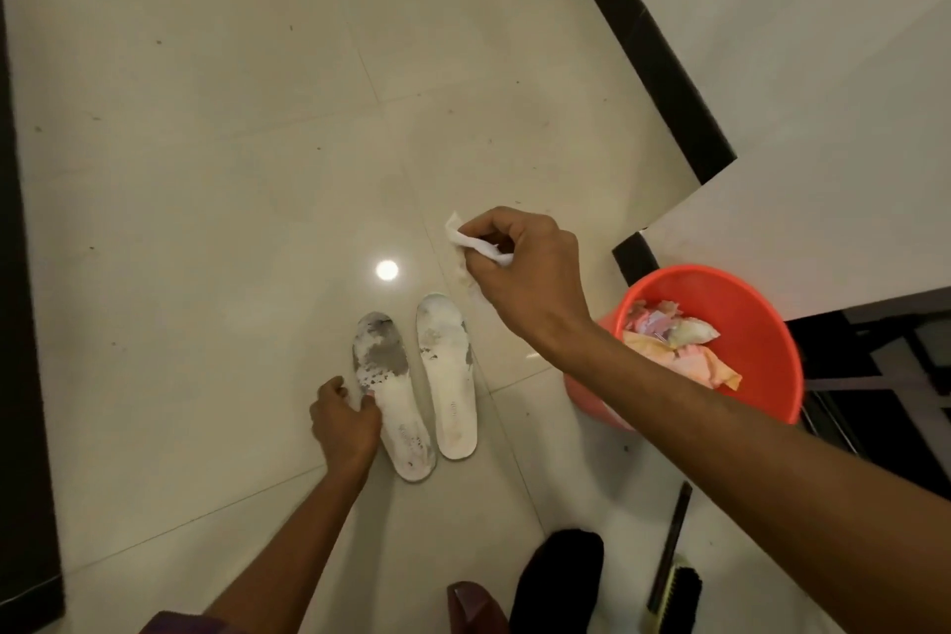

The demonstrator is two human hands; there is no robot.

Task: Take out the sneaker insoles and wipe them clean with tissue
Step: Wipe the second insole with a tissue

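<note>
Lower centre of the frame, on the pale tiled floor (206, 221): two white insoles lie side by side, their long axes running nearly up and down the picture, toes towards the top. Left hand (345, 427), fingers curled, meets the left edge of the soiled insole (393, 407) about mid-length; whether it pinches that edge or only touches it cannot be told. Cleaner insole (450, 376) lies just to the right, apart from either hand. Right hand (530, 273), placed to the upper right of both toes, pinches a crumpled white tissue (471, 242) between thumb and fingers. Orange bucket (761, 304), right of the insoles, holds crumpled waste. Judgement: both insoles are out of the sneakers and wiping is the step in hand. The tissue hand would need to travel down and left to reach the grey-stained forefoot, stroking along the long axis while the nearer left hand steadies.
</note>
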